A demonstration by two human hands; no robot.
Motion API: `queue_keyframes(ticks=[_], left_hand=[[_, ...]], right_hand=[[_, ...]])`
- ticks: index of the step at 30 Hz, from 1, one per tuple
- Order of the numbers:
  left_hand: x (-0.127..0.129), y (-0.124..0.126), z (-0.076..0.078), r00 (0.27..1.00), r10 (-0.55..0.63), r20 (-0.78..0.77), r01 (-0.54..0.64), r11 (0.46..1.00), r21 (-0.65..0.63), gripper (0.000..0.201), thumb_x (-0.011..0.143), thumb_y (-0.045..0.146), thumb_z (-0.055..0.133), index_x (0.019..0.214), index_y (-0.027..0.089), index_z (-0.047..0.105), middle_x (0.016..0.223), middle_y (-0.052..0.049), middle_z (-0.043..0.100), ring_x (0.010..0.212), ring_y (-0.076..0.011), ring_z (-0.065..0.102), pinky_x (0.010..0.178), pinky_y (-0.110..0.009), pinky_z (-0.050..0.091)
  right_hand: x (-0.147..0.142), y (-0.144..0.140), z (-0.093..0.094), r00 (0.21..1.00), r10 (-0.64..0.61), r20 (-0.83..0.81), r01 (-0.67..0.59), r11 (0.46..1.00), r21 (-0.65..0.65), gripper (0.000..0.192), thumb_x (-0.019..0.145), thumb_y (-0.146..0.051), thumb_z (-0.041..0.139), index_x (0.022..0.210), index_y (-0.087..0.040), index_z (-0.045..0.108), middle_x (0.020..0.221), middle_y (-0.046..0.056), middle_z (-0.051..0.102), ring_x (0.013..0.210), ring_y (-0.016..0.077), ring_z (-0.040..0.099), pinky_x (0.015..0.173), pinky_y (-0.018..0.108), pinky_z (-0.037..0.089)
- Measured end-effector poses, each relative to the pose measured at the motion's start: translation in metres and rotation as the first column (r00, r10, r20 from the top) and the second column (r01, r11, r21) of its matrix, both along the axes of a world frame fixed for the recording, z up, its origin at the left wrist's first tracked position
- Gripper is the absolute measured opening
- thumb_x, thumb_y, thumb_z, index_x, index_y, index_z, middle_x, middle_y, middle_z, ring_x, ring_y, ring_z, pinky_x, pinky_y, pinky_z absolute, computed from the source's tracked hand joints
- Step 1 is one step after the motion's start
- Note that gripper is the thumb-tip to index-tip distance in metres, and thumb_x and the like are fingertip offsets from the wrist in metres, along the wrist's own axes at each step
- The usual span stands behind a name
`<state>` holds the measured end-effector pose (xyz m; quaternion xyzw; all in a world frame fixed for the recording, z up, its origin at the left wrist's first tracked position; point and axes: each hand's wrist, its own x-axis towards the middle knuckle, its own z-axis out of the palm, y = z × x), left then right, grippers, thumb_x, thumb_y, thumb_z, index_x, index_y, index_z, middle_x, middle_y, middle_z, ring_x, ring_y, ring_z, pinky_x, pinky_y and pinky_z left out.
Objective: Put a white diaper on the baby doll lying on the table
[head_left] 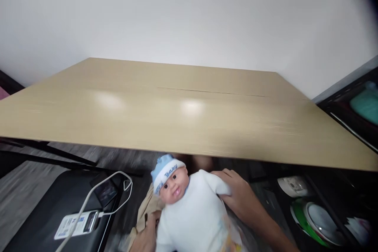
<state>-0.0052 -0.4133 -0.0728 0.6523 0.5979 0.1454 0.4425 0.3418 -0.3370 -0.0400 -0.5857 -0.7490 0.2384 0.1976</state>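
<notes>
Below the table (189, 110), at six o'clock: our left hand (146, 236) and right hand (240, 195) clasp the doll (189, 208) by its soft torso; probably light, floppy.

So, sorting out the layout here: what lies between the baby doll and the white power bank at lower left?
In the head view, only a white cable loops between the baby doll and the white power bank.

Bare tabletop (189, 102) ahead, table edge overhanging doll (189, 208), white cable (97, 193) cluttering left
</notes>
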Motion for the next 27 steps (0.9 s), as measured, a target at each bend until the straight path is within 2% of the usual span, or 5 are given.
queue_keyframes(ticks=[4,9,14,20,27], left_hand=[[-0.010,-0.004,-0.025,0.988,-0.132,-0.080,0.131,0.991,-0.020,0.076,0.070,0.020,0.063,0.144,0.032,0.050,0.125,-0.006,0.078,0.112,-0.0354,0.080,0.094,-0.041,0.061],[-0.043,-0.027,-0.051,0.962,-0.217,-0.168,0.231,0.970,0.071,0.087,0.084,0.019,0.067,0.162,0.034,0.032,0.155,-0.010,0.066,0.134,-0.0350,0.071,0.110,-0.041,0.057],[-0.057,-0.034,-0.019,0.966,-0.189,-0.176,0.227,0.948,0.223,0.078,0.093,0.037,0.079,0.162,0.035,0.042,0.155,-0.013,0.060,0.141,-0.0380,0.061,0.119,-0.051,0.053],[0.016,0.016,0.034,0.934,-0.357,0.008,0.322,0.853,0.412,0.034,0.110,0.036,0.062,0.143,0.032,0.062,0.151,-0.009,0.060,0.144,-0.0286,0.053,0.126,-0.049,0.043],[0.083,0.052,0.006,0.753,-0.654,0.067,0.563,0.695,0.447,0.043,0.102,0.037,0.075,0.144,0.032,0.069,0.134,-0.005,0.074,0.130,-0.0263,0.057,0.115,-0.040,0.047]], right_hand=[[-0.005,0.002,-0.055,0.999,-0.002,-0.045,-0.003,0.995,-0.098,0.053,0.087,-0.014,0.063,0.135,-0.030,0.076,0.128,0.007,0.079,0.122,0.0318,0.071,0.111,0.049,0.053],[0.010,-0.035,-0.078,0.964,-0.080,-0.253,0.078,0.997,-0.017,0.033,0.104,-0.037,0.061,0.131,-0.025,0.076,0.138,0.011,0.073,0.132,0.0303,0.067,0.118,0.048,0.050],[0.012,-0.085,-0.068,0.949,-0.081,-0.304,0.040,0.990,-0.136,0.029,0.107,-0.048,0.062,0.117,-0.027,0.079,0.119,0.008,0.079,0.115,0.0285,0.074,0.102,0.041,0.058],[0.004,-0.085,-0.078,0.954,-0.120,-0.276,0.122,0.993,-0.010,0.029,0.108,-0.044,0.061,0.112,-0.027,0.084,0.113,0.008,0.082,0.109,0.0291,0.076,0.098,0.041,0.058],[0.023,-0.067,-0.102,0.968,-0.111,-0.227,0.149,0.976,0.160,0.032,0.110,-0.043,0.058,0.111,-0.029,0.087,0.103,0.007,0.082,0.098,0.0281,0.077,0.089,0.042,0.058]])
